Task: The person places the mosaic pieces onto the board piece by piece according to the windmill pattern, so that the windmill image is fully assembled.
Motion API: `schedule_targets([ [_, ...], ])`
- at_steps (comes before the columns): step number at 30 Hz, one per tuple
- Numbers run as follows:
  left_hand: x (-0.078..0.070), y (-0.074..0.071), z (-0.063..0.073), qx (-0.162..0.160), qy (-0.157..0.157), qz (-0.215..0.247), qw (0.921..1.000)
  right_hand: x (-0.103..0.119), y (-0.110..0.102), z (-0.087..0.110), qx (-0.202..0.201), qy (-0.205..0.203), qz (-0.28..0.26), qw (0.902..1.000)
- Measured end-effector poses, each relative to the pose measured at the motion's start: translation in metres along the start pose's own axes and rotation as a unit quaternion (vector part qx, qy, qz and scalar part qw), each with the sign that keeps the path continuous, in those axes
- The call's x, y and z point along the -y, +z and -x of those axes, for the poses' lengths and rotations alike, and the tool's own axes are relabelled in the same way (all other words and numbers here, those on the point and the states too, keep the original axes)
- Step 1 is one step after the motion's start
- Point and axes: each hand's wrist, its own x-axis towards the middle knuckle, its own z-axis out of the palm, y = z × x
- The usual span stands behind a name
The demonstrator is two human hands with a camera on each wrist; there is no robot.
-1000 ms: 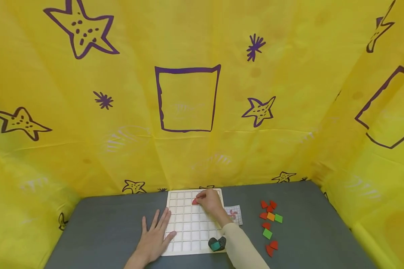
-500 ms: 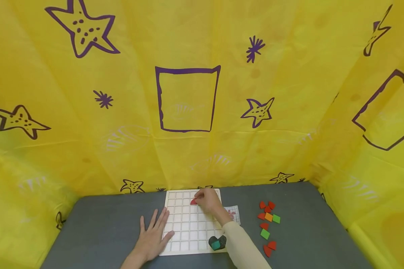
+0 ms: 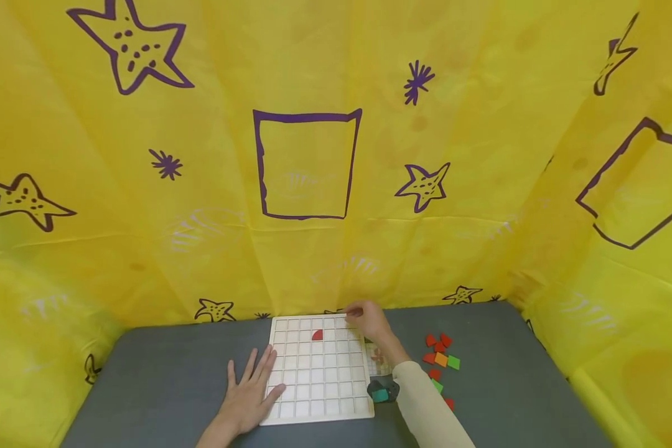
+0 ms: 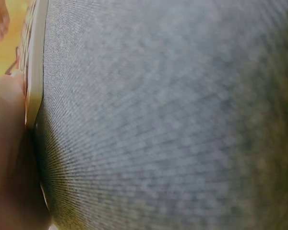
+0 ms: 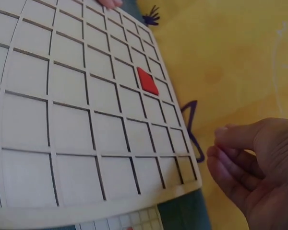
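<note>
Left hand (image 3: 246, 398): fingers straight and spread. The thumb and the fingertips nearest it rest on the left margin of the white grid board (image 3: 316, 376); the outer fingers lie to the left of it, on the grey surface (image 3: 168, 379). This placement probably steadies the board without covering many cells.

Right hand (image 3: 369, 320): fingers loosely bent, tips close together, nothing visible between them. They hang near the board's far right corner; the right wrist view shows them apart from the board.

Red quarter-circle piece (image 3: 317, 335): set in one cell of the second row from the far edge, left of the right fingers and slightly nearer the person. The raised walls around the cell presumably keep it from sliding.

Printed card (image 3: 378, 358): below the right wrist, just beside the board's right edge, likely so that its red pattern can be viewed alongside the grid. Whether its edge runs under the board cannot be told.

Loose red pieces (image 3: 430, 340), with an orange square (image 3: 440, 359) and green squares (image 3: 453, 362), lie right of the right fingers and nearer the person, apparently for easy reach. The sleeve (image 3: 425, 398) partly hides some.
</note>
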Motion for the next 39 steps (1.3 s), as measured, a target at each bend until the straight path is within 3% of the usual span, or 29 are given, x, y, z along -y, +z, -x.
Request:
schedule_targets([
  [8,-0.007,-0.008,-0.001,0.011,0.008,0.021,0.9997,-0.011,-0.02,0.008,-0.022,0.005,-0.016,0.9996],
  [18,-0.014,-0.015,-0.002,0.044,-0.012,0.008,0.9989,-0.041,-0.06,0.027,-0.093,-0.002,-0.007,0.9957],
  [25,-0.006,-0.003,0.0,0.005,0.0,0.0,1.0,-0.071,-0.099,0.044,-0.111,0.038,0.025,0.9928],
  [29,-0.006,-0.005,0.001,-0.002,0.007,0.007,0.9999,-0.083,-0.115,0.053,-0.117,0.041,0.037,0.9916],
  [39,-0.002,-0.005,0.002,0.005,0.01,-0.007,0.9999,-0.1,-0.126,0.064,-0.115,0.05,0.067,0.9898],
])
